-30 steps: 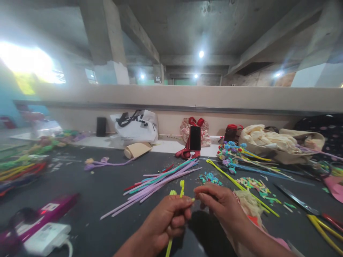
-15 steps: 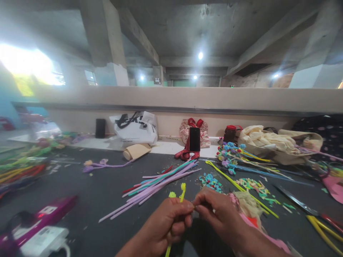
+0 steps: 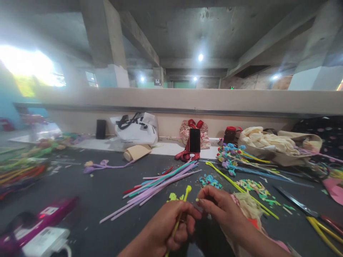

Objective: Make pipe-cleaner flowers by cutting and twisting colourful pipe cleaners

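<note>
My left hand [image 3: 171, 223] is closed round a thin yellow pipe cleaner [image 3: 187, 192], whose rounded knob rises above the fingers while its stem runs down across the palm. To its right, slightly apart, my right hand [image 3: 221, 205] pinches a tiny pale yellow piece [image 3: 197, 200] between thumb and forefinger. Just beyond the left hand lie short yellow cut pieces [image 3: 172, 196]. A pile of blue and red bits [image 3: 210, 181] is behind the right hand. A longer yellow stem [image 3: 230, 180] slants across the table to the right.
Lilac and teal pipe cleaners [image 3: 160, 184] lie in the middle. Scissors [image 3: 297, 201] rest at right, near green and cream bits [image 3: 254, 189] and finished flower stems [image 3: 229, 157]. A purple power strip [image 3: 57, 212] is at left. A phone [image 3: 194, 140] stands at the back.
My hands have moved apart from touching. The right hand now shows a small yellow piece at its fingertips, and the pipe cleaner in my left hand leans further right.
</note>
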### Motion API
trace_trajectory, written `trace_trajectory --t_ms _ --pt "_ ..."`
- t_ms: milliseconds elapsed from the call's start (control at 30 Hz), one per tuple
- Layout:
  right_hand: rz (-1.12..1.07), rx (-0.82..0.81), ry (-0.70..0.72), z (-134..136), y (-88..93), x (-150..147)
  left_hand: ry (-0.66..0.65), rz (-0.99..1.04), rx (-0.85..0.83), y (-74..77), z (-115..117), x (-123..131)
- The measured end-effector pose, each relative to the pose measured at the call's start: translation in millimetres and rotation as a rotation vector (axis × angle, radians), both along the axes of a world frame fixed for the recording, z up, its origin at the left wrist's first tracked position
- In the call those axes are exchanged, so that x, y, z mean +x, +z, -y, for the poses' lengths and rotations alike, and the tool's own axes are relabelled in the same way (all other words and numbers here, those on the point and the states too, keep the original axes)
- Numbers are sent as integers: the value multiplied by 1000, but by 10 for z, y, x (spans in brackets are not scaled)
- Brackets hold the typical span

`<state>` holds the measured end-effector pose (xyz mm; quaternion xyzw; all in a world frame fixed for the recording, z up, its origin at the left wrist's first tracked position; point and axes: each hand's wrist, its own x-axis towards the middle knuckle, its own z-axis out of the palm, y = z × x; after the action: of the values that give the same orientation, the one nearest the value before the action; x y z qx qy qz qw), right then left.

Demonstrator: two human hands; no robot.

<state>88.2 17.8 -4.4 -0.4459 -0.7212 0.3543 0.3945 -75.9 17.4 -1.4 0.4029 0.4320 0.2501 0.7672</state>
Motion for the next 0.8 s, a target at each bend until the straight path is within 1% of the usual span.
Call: trace_trajectory --t_ms 67,167,267,467,567,633,733,800 --pt "10 -11 10 7 -10 -14 39 9 9 -9 5 3" --pt "130 88 8 30 -18 -25 51 -2 38 -22 19 17" --pt "267 210 11 61 -16 -12 29 -27 59 -40 31 21" --pt "369 317 37 76 -44 34 -31 -10 124 -38 42 -17" --pt "461 399 40 106 -70 18 -54 -37 156 -31 38 -26" --pt "510 418 20 148 -62 15 -75 -69 180 -41 39 -10" --pt "471 412 26 224 28 129 -103 -107 195 -54 56 43" --pt "370 391 3 268 126 336 -71 -112 201 -44 76 76"
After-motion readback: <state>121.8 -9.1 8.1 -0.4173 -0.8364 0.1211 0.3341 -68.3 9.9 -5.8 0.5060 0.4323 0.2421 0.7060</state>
